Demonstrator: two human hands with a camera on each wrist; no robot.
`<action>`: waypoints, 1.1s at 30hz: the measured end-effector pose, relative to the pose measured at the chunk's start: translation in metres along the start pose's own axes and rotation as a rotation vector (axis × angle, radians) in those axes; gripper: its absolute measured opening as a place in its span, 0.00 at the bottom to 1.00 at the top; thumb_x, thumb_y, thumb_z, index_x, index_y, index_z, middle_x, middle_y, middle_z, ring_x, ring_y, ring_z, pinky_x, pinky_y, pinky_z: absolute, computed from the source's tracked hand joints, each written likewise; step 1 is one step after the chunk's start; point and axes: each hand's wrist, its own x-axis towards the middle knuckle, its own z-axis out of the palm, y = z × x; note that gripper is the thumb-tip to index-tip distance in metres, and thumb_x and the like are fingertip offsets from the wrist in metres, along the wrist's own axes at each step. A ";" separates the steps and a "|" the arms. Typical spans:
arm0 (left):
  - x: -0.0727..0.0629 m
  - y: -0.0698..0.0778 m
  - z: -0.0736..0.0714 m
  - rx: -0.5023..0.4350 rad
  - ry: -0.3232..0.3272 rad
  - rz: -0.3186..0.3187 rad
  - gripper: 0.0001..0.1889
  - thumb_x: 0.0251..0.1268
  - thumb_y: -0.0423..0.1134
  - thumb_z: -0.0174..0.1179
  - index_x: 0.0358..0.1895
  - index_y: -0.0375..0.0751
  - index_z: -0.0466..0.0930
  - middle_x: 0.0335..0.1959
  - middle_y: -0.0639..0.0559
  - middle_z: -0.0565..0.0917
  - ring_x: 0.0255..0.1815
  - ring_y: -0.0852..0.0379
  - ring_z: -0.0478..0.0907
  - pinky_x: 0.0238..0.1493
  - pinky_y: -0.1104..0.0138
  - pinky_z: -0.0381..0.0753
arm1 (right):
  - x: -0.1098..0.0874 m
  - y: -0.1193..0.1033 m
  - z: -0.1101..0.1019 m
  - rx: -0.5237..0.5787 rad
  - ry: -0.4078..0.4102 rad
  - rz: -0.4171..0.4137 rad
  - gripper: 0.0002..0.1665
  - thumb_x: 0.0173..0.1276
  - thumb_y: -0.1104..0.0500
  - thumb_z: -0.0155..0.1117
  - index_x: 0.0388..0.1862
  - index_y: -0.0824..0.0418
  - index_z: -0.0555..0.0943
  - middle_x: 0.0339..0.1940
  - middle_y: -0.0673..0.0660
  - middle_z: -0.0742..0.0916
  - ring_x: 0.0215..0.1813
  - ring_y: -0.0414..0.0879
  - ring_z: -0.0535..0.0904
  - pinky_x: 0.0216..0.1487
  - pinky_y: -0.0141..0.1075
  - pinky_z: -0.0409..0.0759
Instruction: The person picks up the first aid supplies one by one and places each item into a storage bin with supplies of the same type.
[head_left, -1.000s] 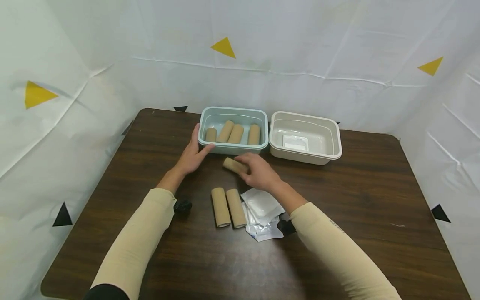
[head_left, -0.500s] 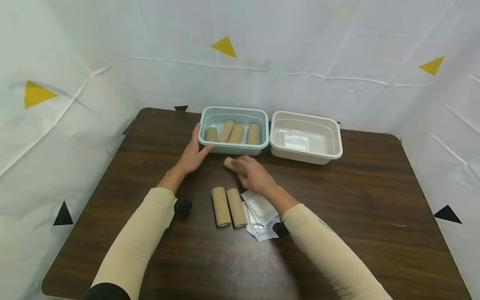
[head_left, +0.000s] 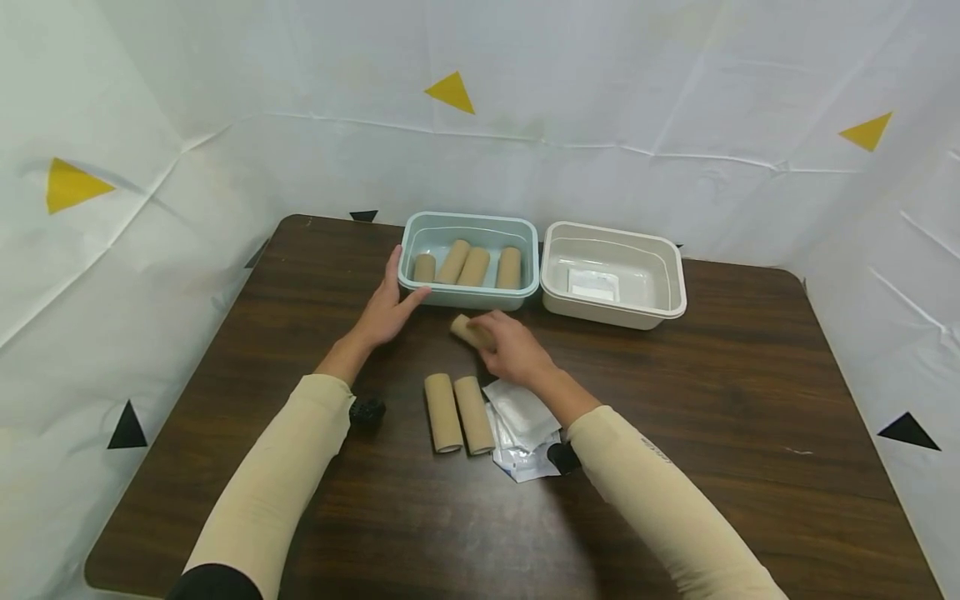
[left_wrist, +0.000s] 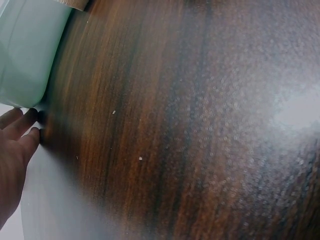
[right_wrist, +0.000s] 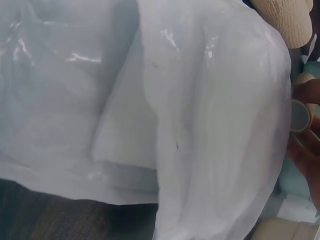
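Cardboard tube [head_left: 462, 327]: just in front of the light-blue plastic bin [head_left: 465, 297], slanted, far end toward the left. Right hand [head_left: 517, 346] grips its near end between thumb and fingers. Contact with the wood-grain table [head_left: 735, 417]: cannot tell. Left hand [head_left: 384, 315]: fingers extended along the bin's left side, thumb at the front rim; pressure cannot be judged.

Bin contents: four tubes [head_left: 452, 263], with a gap left of the rightmost one.

Technique (judgement): card likely dents, so a light grip suits. For any pass over the front rim, lift clear first, turn the tube in line with that gap, then lower it rather than drop it. Left hand serves best as a brace against sliding toward the cream bin [head_left: 611, 313]. Black wrist camera [head_left: 562, 458] sits close by the white packets [head_left: 525, 412]; raise the wrist to avoid dragging them.
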 end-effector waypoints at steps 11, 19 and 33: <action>-0.002 0.001 0.000 0.006 0.004 0.008 0.47 0.71 0.60 0.53 0.79 0.63 0.27 0.80 0.45 0.44 0.77 0.45 0.49 0.71 0.45 0.51 | -0.019 0.003 -0.009 0.018 -0.028 -0.048 0.26 0.59 0.68 0.67 0.59 0.64 0.79 0.53 0.59 0.83 0.52 0.53 0.79 0.52 0.46 0.76; -0.001 0.001 0.000 0.016 0.000 0.013 0.47 0.71 0.60 0.53 0.79 0.60 0.27 0.80 0.44 0.44 0.77 0.42 0.49 0.71 0.44 0.51 | -0.044 0.004 -0.020 0.107 0.019 -0.084 0.23 0.59 0.70 0.68 0.56 0.65 0.81 0.49 0.59 0.84 0.50 0.52 0.81 0.50 0.44 0.79; 0.000 0.000 0.001 0.020 -0.002 0.013 0.46 0.72 0.60 0.52 0.79 0.62 0.26 0.80 0.47 0.42 0.78 0.45 0.46 0.71 0.44 0.49 | -0.052 -0.008 -0.058 0.506 0.079 0.057 0.24 0.60 0.70 0.69 0.57 0.66 0.80 0.53 0.62 0.84 0.51 0.56 0.82 0.48 0.47 0.81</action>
